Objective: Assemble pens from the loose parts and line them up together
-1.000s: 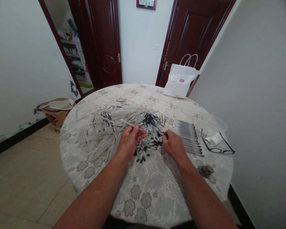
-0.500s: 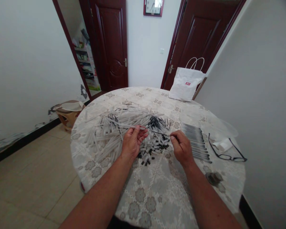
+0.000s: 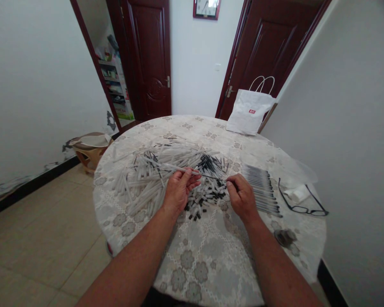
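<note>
My left hand (image 3: 178,189) pinches a whitish translucent pen barrel (image 3: 173,167) between thumb and fingers, above a heap of like tubes. My right hand (image 3: 241,194) is closed on the far end of a thin dark pen refill (image 3: 210,176). The refill spans the space between my hands, with its left end at the barrel's right-hand opening; how deep it sits in the barrel is hard to tell. Below my hands lie short whitish pieces (image 3: 200,198) with dark ends. Several dark refills (image 3: 207,163) are bunched behind them.
Pale tubes (image 3: 147,192) spread over the table's left side. A row of pens (image 3: 260,187) lies right of my right hand, near eyeglasses (image 3: 304,209), a white wad (image 3: 297,195) and a small dark object (image 3: 285,237). A white paper bag (image 3: 251,113) stands at the back.
My right hand has moved slightly left, nearer my left hand, and the exposed length of refill between them looks shorter. The camera view has shifted a little.
</note>
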### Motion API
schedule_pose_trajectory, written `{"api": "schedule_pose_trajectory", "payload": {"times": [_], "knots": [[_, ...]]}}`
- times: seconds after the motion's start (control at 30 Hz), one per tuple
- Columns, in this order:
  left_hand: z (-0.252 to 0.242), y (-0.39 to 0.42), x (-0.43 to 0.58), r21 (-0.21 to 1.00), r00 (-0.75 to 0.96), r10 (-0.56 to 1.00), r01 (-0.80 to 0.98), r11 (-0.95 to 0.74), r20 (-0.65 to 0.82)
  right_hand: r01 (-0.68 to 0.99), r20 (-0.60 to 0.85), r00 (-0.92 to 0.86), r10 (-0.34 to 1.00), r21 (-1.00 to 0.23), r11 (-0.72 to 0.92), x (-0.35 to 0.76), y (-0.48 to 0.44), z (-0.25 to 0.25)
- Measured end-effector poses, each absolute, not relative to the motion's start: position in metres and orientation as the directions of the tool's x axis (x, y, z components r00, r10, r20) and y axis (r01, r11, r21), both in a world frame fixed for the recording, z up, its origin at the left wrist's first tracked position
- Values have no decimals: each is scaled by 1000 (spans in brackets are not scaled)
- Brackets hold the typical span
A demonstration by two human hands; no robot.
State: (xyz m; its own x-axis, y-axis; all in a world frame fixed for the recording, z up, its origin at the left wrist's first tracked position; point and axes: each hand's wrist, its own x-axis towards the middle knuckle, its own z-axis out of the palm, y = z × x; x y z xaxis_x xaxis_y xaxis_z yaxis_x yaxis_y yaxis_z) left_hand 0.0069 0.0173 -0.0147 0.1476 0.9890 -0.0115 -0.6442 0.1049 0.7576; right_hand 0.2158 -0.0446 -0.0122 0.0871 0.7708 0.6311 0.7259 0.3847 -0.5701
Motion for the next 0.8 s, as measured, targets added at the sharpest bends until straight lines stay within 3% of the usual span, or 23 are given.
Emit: {"api": "schedule_pose_trajectory", "payload": {"times": [0.3,0.4,0.6,0.8], "knots": [[-14,14,8,800,250,968,-578,161,-15,615,607,44,794,-643,457,212,-47,-9],[-15,10,11,828,342,939,-520,211,-25,504,534,-4,846,-730,463,210,-47,-11],[-16,2,13,865,527,849,-403,298,-47,187,273,-9,962,-944,270,208,-46,-20],[-13,-1,9,824,671,736,-365,434,-91,-52,107,-138,985,-994,101,212,-42,-29]]}}
